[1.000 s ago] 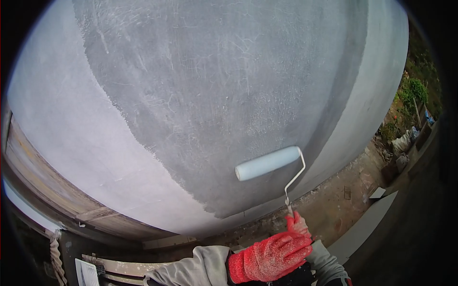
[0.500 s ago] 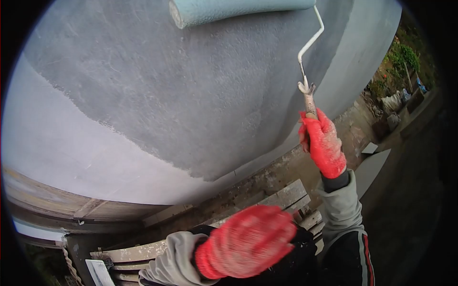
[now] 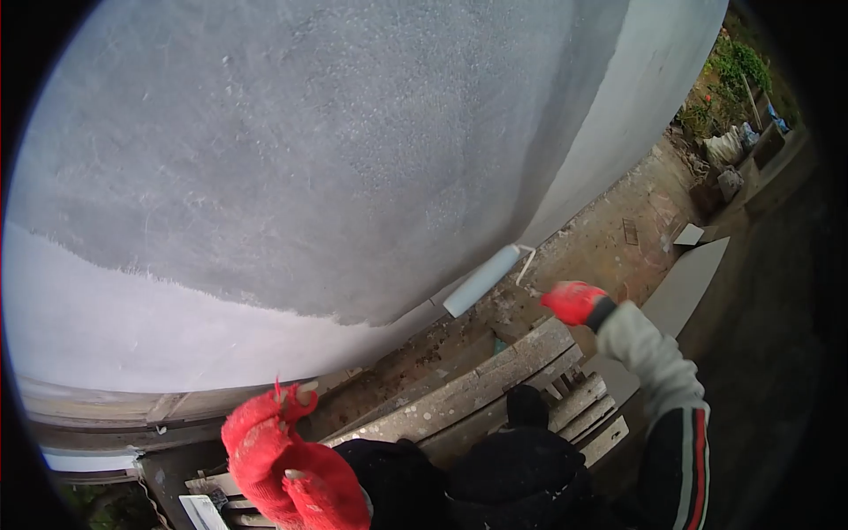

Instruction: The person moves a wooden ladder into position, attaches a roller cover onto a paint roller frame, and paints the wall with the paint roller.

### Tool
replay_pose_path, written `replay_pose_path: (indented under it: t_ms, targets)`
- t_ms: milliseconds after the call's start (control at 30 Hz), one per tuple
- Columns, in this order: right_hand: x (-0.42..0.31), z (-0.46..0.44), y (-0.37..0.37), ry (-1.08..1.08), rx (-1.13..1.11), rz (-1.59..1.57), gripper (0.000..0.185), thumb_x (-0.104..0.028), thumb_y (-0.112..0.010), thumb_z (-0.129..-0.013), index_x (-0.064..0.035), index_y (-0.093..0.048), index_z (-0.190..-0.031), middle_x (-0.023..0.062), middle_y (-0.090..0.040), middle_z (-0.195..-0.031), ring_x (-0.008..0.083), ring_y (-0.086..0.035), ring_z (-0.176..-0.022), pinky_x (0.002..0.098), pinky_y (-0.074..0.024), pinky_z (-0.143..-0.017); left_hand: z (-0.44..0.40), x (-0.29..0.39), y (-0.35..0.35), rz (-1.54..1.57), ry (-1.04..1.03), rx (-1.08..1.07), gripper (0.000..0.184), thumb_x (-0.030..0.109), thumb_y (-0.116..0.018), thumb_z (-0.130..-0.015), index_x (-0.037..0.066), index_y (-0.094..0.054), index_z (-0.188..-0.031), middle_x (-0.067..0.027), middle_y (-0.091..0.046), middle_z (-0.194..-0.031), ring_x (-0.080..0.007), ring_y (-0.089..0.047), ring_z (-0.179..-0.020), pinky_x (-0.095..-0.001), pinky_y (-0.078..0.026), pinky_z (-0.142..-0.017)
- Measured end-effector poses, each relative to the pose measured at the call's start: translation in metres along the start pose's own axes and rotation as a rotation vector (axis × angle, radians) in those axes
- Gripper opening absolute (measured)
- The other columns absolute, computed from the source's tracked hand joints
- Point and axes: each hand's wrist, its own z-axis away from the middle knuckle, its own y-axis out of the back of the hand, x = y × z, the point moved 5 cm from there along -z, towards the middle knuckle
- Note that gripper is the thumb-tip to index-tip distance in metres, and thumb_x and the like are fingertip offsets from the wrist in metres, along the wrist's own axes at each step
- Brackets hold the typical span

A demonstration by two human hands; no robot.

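Observation:
My right hand [image 3: 574,303], in a red glove, is closed around the handle of a paint roller. The pale blue roller [image 3: 481,283] hangs low by the bottom edge of the wall, its white wire frame bent back toward my hand. My left hand [image 3: 287,464], also in a red glove, is at the lower left with fingers loosely curled and apart, holding nothing. Bare fingertips poke through that glove. The curved-looking wall [image 3: 309,159] has a large darker grey area, with paler strips along its lower left and right sides.
Paint-spotted wooden planks [image 3: 459,393] lie below the wall, around my dark-clothed legs [image 3: 521,468]. A pale board [image 3: 676,300] rests at the right. Green plants [image 3: 740,66] and bags [image 3: 726,148] are at the upper right. A white flat piece [image 3: 203,512] sits at the lower left.
The roller has come down from high on the wall to its bottom edge, and my right hand has lowered with it. My left hand has moved left and its fingers have spread.

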Motion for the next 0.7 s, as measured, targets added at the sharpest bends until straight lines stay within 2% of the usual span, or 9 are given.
replay_pose_path:
  t_ms: [67, 100, 167, 233, 333, 367, 500, 600, 700]
  targets:
    - [0.035, -0.067, -0.051, 0.089, -0.113, 0.216, 0.028, -0.010, -0.064, -0.065, -0.0078, -0.068, -0.093, 0.0189, -0.067, -0.087, 0.0376, -0.064, -0.083, 0.0453, -0.0518, -0.073, -0.004, 0.001, -0.004, -0.181, -0.074, -0.254, 0.034, 0.023, -0.054, -0.094, 0.002, -0.052, -0.120, -0.0201, -0.053, -0.119, -0.0322, -0.059, -0.100, -0.0407, -0.053, -0.083]
    - [0.040, -0.092, -0.063, 0.040, -0.152, 0.227, 0.028, -0.012, -0.061, -0.069, -0.0082, -0.069, -0.097, 0.0184, -0.067, -0.091, 0.0369, -0.065, -0.086, 0.0457, -0.0517, -0.076, -0.003, 0.001, -0.009, -0.268, -0.081, -0.308, 0.039, 0.029, -0.047, -0.098, -0.001, -0.048, -0.122, -0.0226, -0.050, -0.119, -0.0310, -0.059, -0.100, -0.0405, -0.054, -0.083]
    - [0.055, -0.141, -0.098, -0.011, -0.179, 0.227, 0.029, -0.013, -0.059, -0.074, -0.0086, -0.069, -0.100, 0.0178, -0.068, -0.095, 0.0361, -0.065, -0.090, 0.0460, -0.0517, -0.079, -0.005, -0.002, -0.020, -0.276, -0.053, -0.353, 0.036, 0.028, -0.048, -0.098, -0.001, -0.051, -0.119, -0.0218, -0.050, -0.119, -0.0311, -0.059, -0.100, -0.0404, -0.053, -0.084]
    - [0.087, -0.187, -0.151, -0.329, -0.148, 0.047, 0.029, -0.020, -0.053, -0.082, -0.0064, -0.070, -0.101, 0.0167, -0.067, -0.109, 0.0321, -0.065, -0.100, 0.0449, -0.0514, -0.087, -0.005, -0.004, -0.031, -0.315, -0.046, -0.389, 0.035, 0.028, -0.047, -0.097, -0.001, -0.053, -0.116, -0.0215, -0.051, -0.117, -0.0312, -0.058, -0.099, -0.0402, -0.053, -0.084]
    - [0.106, -0.218, -0.196, -0.447, -0.143, -0.073, 0.033, -0.023, -0.051, -0.085, -0.0079, -0.070, -0.107, 0.0148, -0.064, -0.117, 0.0308, -0.063, -0.107, 0.0461, -0.0499, -0.092, -0.007, -0.012, -0.049, -0.363, -0.017, -0.465, 0.034, 0.027, -0.048, -0.096, -0.001, -0.054, -0.115, -0.0214, -0.053, -0.112, -0.0312, -0.058, -0.098, -0.0404, -0.051, -0.084]
    - [0.110, -0.219, -0.202, -0.540, -0.104, -0.136, 0.034, -0.022, -0.051, -0.084, -0.0088, -0.069, -0.110, 0.0150, -0.063, -0.118, 0.0310, -0.062, -0.109, 0.0467, -0.0494, -0.093, -0.001, -0.021, -0.056, -0.257, -0.057, -0.331, 0.032, 0.024, -0.048, -0.095, -0.001, -0.054, -0.114, -0.0217, -0.055, -0.110, -0.0322, -0.057, -0.098, -0.0411, -0.048, -0.086]
    - [0.117, -0.227, -0.213, -0.432, -0.105, -0.087, 0.034, -0.021, -0.044, -0.087, -0.0048, -0.070, -0.099, 0.0183, -0.067, -0.106, 0.0342, -0.065, -0.099, 0.0462, -0.0517, -0.086, -0.011, -0.024, -0.087, -0.434, 0.009, -0.674, 0.027, 0.010, -0.048, -0.087, -0.004, -0.056, -0.109, -0.0240, -0.060, -0.109, -0.0341, -0.057, -0.100, -0.0417, -0.046, -0.088]
    - [0.113, -0.206, -0.182, -0.371, -0.168, -0.068, 0.033, -0.025, -0.046, -0.088, -0.0085, -0.070, -0.104, 0.0191, -0.064, -0.114, 0.0333, -0.063, -0.105, 0.0476, -0.0507, -0.089, -0.010, -0.037, -0.103, -0.382, -0.045, -0.736, 0.028, 0.006, -0.053, -0.084, -0.003, -0.057, -0.111, -0.0223, -0.060, -0.109, -0.0353, -0.057, -0.100, -0.0411, -0.046, -0.088]
    - [0.107, -0.148, -0.136, -0.337, -0.010, -0.191, 0.038, -0.033, -0.042, -0.092, -0.0078, -0.069, -0.103, 0.0198, -0.066, -0.106, 0.0369, -0.063, -0.098, 0.0463, -0.0513, -0.085, -0.004, -0.050, -0.116, -0.317, -0.004, -0.754, 0.029, 0.004, -0.057, -0.084, -0.002, -0.057, -0.113, -0.0222, -0.060, -0.110, -0.0366, -0.057, -0.101, -0.0417, -0.047, -0.088]
